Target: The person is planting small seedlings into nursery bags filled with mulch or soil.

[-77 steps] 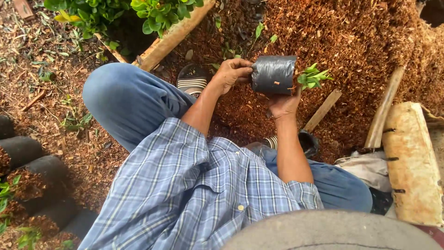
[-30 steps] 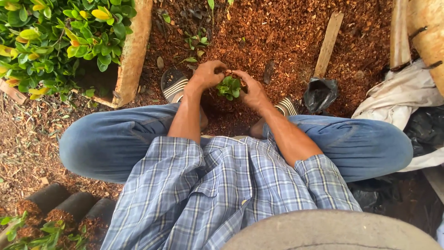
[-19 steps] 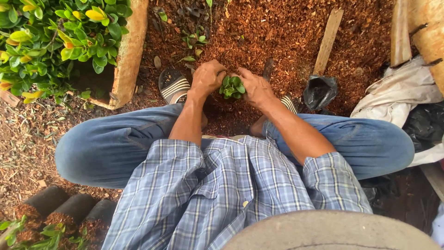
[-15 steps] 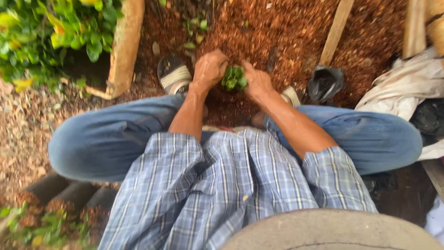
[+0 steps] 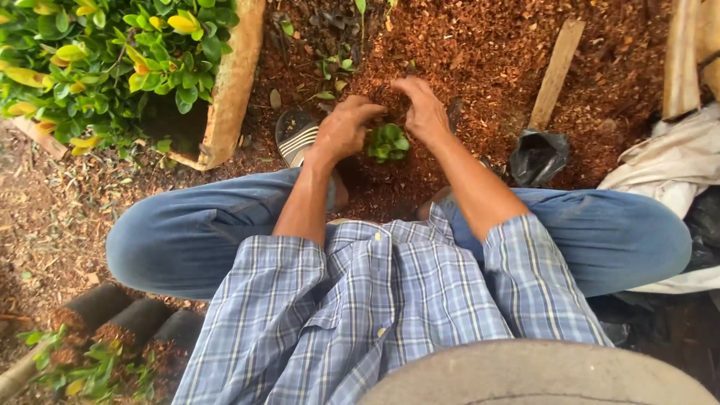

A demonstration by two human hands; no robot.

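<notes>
You're seated on reddish mulch ground (image 5: 480, 45) outdoors. Leafy bed (image 5: 112, 60) with wooden edging sits left, empty black bag (image 5: 538, 156) and plank (image 5: 555, 71) right. Your left hand (image 5: 346, 129) and right hand (image 5: 421, 112), fingers curled, flank the green seedling (image 5: 387, 142); actual grasp: can't tell.

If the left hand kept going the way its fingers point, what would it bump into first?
The left hand points its fingers right, toward the small green seedling. It would probably meet those leaves first, then the right hand just beyond. Depth is hard to judge from above.
</notes>
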